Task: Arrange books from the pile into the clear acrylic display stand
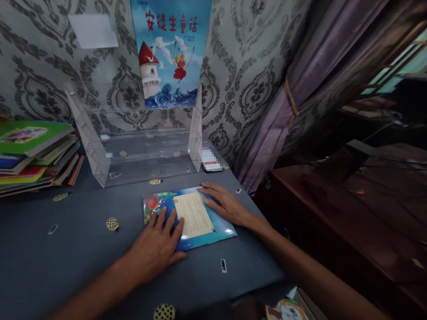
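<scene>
A thin, glossy blue book [194, 216] with a cream text panel lies flat on the grey patterned tabletop [83, 244]. My left hand [157, 243] rests on its left side, fingers spread over the cover. On the upper right part of the same book lies my right hand [226, 206], fingers stretched out. Neither hand is closed around anything. Behind the book stands a clear acrylic rack [147, 167] with stepped shelves. A blue picture book [175, 49] with a red-roofed tower and white birds is upright above the rack's right half.
At the left is a stack of books [24, 160] topped by a green one. A pixelated object [211, 160] sits beside the rack. Below the table's front edge, a box [302, 303] holds a colourful booklet [288, 317]. A purple curtain [280, 115] hangs at right.
</scene>
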`<state>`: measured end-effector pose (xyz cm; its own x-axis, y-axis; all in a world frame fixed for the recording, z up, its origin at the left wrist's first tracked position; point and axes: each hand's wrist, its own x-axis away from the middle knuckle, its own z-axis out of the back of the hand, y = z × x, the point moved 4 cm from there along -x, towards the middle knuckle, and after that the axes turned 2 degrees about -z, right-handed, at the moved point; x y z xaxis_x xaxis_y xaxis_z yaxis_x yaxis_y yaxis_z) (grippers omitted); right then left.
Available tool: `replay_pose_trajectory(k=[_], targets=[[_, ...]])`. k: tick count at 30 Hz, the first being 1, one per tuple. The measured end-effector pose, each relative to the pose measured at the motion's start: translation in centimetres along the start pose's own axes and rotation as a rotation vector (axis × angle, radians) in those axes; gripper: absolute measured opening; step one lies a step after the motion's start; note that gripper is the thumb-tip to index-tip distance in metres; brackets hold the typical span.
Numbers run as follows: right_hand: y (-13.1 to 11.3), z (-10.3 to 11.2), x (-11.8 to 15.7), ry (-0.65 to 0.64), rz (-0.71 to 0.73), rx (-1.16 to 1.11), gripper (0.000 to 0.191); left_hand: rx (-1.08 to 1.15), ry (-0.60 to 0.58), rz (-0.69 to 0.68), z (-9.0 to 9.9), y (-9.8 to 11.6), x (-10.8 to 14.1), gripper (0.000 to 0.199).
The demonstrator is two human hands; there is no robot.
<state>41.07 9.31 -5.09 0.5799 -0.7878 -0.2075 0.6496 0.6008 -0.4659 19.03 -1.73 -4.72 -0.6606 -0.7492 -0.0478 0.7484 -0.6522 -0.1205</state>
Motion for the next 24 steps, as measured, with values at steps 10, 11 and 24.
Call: replay_pose_trajectory(k=[10, 11, 24], targets=[[-0.2, 1.4, -0.3, 0.050, -0.058, -0.218, 0.056, -0.015, 0.000, -0.146, 2.4, 0.6, 0.7, 0.045], [-0.3, 1.7, -0.2, 0.051, -0.086, -0.260, 0.058, 0.027, -0.009, -0.137, 3.2, 0.1, 0.7, 0.044], [-1.1, 0.9, -0.4, 0.218, -0.240, -1.155, 0.065, 0.988, 0.415, 0.456, 9.1, -5.2, 2.1, 0.039]])
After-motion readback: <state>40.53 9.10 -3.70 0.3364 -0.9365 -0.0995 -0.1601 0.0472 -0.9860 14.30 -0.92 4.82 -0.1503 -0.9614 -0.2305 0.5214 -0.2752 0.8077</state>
